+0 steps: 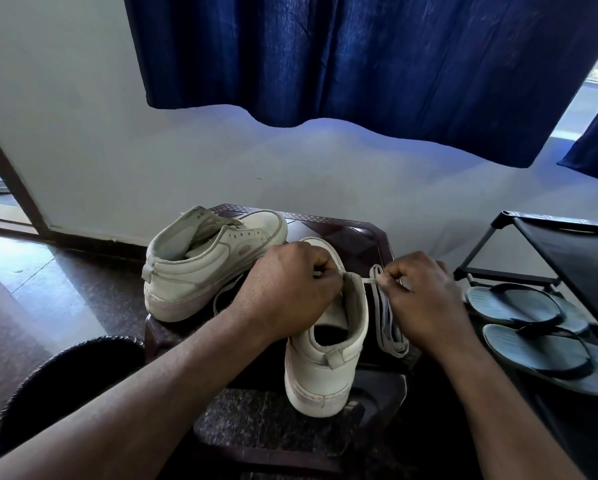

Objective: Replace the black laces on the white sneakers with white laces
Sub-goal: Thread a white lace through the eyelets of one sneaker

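Two white sneakers stand on a dark brown plastic stool (359, 233). The far sneaker (207, 261) at the left has no lace in its eyelets. The near sneaker (328, 362) has its heel toward me. My left hand (287, 289) covers its front and pinches a white lace at the upper eyelets. My right hand (425, 299) pinches the same white lace (368, 279) just right of the shoe's collar. A folded bundle of white lace (389, 323) lies beside the near sneaker, partly under my right hand. A black lace (221, 296) loops on the stool between the shoes.
A black shoe rack (547, 244) stands at the right with a pair of dark flip-flops (529, 327) on its lower shelf. A round dark ribbed object (65, 379) sits at the lower left. A white wall and blue curtain (359, 57) are behind the stool.
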Tool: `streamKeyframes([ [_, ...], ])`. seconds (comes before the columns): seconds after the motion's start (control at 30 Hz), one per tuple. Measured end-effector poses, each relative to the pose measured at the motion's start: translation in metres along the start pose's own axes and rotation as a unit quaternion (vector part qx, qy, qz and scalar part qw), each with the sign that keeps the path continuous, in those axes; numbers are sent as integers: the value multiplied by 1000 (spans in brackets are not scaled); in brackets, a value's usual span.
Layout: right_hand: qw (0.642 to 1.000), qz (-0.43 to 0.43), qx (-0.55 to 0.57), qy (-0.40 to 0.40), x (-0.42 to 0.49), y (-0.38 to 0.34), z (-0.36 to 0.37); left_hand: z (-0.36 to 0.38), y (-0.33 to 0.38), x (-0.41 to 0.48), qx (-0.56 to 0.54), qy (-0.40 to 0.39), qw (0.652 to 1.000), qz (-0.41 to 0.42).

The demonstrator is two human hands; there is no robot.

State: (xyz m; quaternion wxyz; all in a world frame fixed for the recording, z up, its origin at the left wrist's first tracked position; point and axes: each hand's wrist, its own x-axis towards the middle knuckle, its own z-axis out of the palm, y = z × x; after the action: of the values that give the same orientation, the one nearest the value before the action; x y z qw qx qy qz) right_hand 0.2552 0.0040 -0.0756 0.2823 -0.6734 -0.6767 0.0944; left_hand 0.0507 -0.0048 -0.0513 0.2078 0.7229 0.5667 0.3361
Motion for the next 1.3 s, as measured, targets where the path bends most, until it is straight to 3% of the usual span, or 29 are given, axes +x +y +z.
streamKeyframes([
  [0.1, 999, 40, -3, -2, -1, 5, -9, -1, 1, 0, 3, 1, 1000, 7],
  [0.27, 982, -89, 163, -38, -12, -14, 4, -1, 1, 0, 15, 8, 999, 30],
  [0.43, 986, -67, 147, -45, -6, -17, 5, -1, -3, 1, 30, 18, 998, 62],
  [0.6, 997, 46, -48, -27, 0, 2, -4, -2, -4, 1, 23, 20, 996, 83],
  [0.7, 1000, -16, 16, -12, -2, 1, -5, -2, -3, 1, 15, 25, 996, 79],
  [0.77, 989, -83, 126, -9, -5, -9, -2, -3, -3, 2, 8, 16, 997, 71],
  [0.83, 979, -92, 177, -26, -8, -20, 3, -3, -4, 4, 0, 2, 999, 53],
  [0.97, 982, -83, 163, -39, -5, -20, 9, -8, -5, 9, -79, -10, 996, -26],
  [1.07, 996, -52, 50, -46, -2, -12, 8, -16, -7, 13, -147, -4, 984, -96],
  [1.17, 995, -11, -45, -90, -1, -2, 10, -21, -14, 17, -145, -14, 983, -113],
  [1.3, 995, -16, 44, -84, 1, 3, 4, -22, -20, 17, -113, -52, 988, -90],
])
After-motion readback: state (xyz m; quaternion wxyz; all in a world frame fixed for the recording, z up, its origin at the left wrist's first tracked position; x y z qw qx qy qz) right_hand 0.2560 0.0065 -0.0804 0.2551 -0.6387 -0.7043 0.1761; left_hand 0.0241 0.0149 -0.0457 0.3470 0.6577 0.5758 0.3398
